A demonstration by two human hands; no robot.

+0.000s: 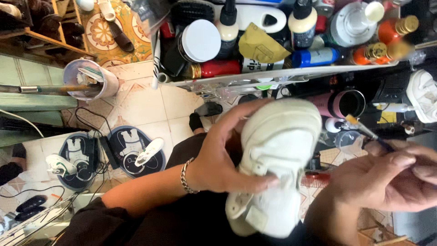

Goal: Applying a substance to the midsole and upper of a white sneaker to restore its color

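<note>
Sneaker in left grip, paintbrush right

Labelled bottles crowding white tray

Right hand: cut off by the right edge; fingertips out of frame.
Brush: only the tip and a short piece of handle show; the rest is hidden in the hand.
Shoe: its middle hidden under the left hand's fingers; its inside cannot be seen.
Tray: top cut off by the upper edge; bottles at upper right blurred.
White shape: cut by the right edge, perhaps another shoe.
</note>
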